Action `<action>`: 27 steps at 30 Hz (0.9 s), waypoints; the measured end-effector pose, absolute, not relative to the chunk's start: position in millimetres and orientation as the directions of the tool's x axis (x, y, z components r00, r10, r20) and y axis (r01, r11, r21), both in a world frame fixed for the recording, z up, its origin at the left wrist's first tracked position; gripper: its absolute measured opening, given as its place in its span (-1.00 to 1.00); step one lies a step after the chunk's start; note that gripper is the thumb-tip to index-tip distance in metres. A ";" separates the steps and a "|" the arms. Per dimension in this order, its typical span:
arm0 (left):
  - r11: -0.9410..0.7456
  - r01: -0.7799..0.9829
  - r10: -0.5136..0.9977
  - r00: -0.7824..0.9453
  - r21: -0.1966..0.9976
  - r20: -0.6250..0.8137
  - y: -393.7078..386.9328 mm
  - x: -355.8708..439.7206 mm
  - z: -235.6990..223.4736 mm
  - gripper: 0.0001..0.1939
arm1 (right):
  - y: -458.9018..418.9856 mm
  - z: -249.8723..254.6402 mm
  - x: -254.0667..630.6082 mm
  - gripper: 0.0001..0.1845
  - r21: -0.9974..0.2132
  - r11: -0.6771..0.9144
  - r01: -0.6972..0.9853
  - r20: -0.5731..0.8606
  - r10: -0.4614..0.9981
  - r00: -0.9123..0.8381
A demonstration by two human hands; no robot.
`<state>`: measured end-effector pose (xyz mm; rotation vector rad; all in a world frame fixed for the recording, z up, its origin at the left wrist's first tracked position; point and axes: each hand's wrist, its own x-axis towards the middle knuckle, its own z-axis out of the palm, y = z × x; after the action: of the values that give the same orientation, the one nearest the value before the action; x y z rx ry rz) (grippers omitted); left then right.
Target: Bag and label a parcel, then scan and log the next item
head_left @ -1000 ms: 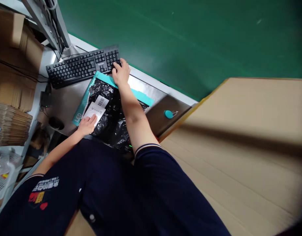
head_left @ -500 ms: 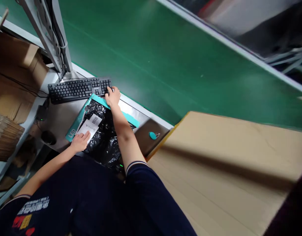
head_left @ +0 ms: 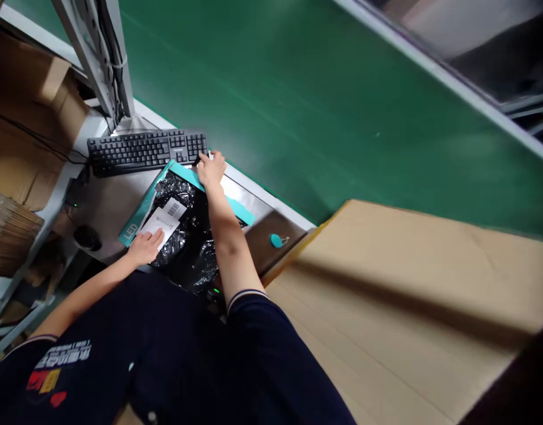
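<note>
A black plastic bag (head_left: pixel 189 236) lies on a teal box marked LED (head_left: pixel 141 212) on the metal table (head_left: pixel 107 198). My left hand (head_left: pixel 144 246) rests flat on a white barcode label (head_left: pixel 163 218) on the bag, fingers stretched out. My right hand (head_left: pixel 211 168) reaches past the bag's far edge to the right end of a black keyboard (head_left: pixel 145 150); its fingers curl over something small and dark that I cannot make out.
A green conveyor belt (head_left: pixel 298 112) runs behind the table. A large brown cardboard sheet (head_left: pixel 408 295) lies at the right. A small teal object (head_left: pixel 276 240) sits on a dark board. Cardboard boxes (head_left: pixel 28 118) and stacked flat cartons (head_left: pixel 8 236) stand at the left.
The head camera has swung, so the view shifted. My right hand stays at the keyboard's right end and my left hand stays on the label.
</note>
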<state>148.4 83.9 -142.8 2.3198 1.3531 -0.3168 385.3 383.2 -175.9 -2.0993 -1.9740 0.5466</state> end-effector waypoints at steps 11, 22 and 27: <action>-0.460 0.861 0.745 0.507 0.217 -0.434 90.6 146.9 -137.0 -0.38 | 386.1 -187.5 382.4 -0.42 -0.397 0.054 0.916 -0.115 0.987 -0.108; -0.459 0.861 0.754 0.507 0.218 -0.417 87.8 145.2 -139.0 -0.36 | 383.7 -174.6 375.6 -0.38 -0.476 -0.046 0.878 -0.226 0.971 -0.072; -0.457 0.860 0.773 0.511 0.228 -0.375 81.7 146.0 -148.9 -0.37 | 377.7 -164.0 371.9 -0.35 -0.419 -0.014 0.908 -0.204 0.976 -0.079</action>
<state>146.0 81.7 -148.9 2.3701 1.3500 -0.3066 371.9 377.7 -164.0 -2.0245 -2.0953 0.6844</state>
